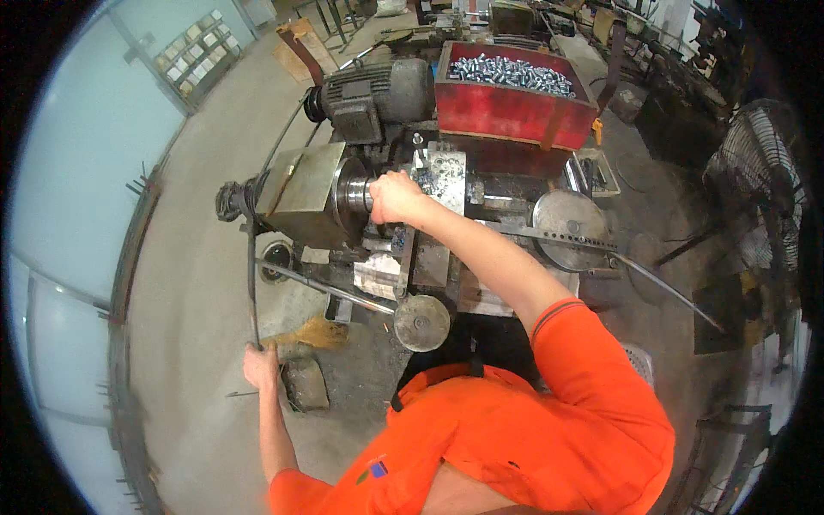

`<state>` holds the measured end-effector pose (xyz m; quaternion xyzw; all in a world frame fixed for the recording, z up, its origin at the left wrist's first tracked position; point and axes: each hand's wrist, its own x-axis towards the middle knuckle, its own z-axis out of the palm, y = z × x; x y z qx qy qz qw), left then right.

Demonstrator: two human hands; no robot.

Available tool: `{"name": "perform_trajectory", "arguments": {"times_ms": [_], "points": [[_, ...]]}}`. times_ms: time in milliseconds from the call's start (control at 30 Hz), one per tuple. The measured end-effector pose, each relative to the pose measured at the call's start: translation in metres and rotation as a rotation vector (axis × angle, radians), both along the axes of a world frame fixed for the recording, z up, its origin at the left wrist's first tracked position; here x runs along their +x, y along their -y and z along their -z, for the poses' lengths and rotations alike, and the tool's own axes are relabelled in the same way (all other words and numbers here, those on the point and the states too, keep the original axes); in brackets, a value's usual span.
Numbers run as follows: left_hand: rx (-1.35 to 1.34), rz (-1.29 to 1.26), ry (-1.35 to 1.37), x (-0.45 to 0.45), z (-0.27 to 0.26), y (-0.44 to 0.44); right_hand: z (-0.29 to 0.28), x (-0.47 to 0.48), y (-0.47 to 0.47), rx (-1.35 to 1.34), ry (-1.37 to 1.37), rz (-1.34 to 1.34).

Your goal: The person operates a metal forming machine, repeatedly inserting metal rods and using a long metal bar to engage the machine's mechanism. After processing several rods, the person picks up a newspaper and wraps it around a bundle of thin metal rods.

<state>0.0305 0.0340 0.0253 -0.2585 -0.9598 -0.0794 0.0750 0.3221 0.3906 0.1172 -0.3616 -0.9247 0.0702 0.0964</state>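
Observation:
My left hand (261, 365) is closed around the lower end of a long dark lever (252, 290) that runs up to the rear end of a lathe-like machine's headstock (302, 193). At the spindle's front, my right hand (394, 198) is wrapped against the end of the shiny metal spindle collar (355, 194); whatever lies under its fingers is hidden. Just right of this hand stands a metal tool block (446, 177) with an upright bolt. Below the arm are a small round metal disc (421, 323) and a steel rod (347, 295).
Behind the machine sit an electric motor (380, 96) and a red bin (515, 116) full of small metal parts. A large disc (570, 228) with a perforated bar and a long handle (666, 291) is at right, near a fan (759, 187). A straw broom (315, 333) lies low left.

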Motion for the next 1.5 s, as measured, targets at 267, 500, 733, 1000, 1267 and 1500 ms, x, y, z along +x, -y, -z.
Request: {"name": "perform_trajectory", "arguments": {"times_ms": [267, 500, 733, 1000, 1267, 1500], "points": [[-0.073, 0.257, 0.199, -0.011, -0.028, 0.006, -0.08, 0.09, -0.028, 0.099, -0.062, 0.234], [0.31, 0.812, 0.299, 0.086, -0.092, -0.112, -0.081, 0.209, -0.011, 0.457, -0.504, 0.206], [0.101, 1.081, 0.432, 0.144, 0.009, -0.175, 0.046, 0.414, 0.138, -0.037, -0.482, 0.822], [0.023, 1.017, 0.477, 0.135, 0.026, -0.194, 0.197, 0.565, 0.43, -0.539, 0.365, 1.681], [0.034, 0.985, 0.614, 0.125, 0.034, -0.197, 0.262, 0.547, 0.459, -0.626, 0.366, 1.34], [0.02, 1.047, 0.495, 0.136, 0.024, -0.196, 0.297, 0.552, 0.439, -0.708, 0.46, 1.453]]}}
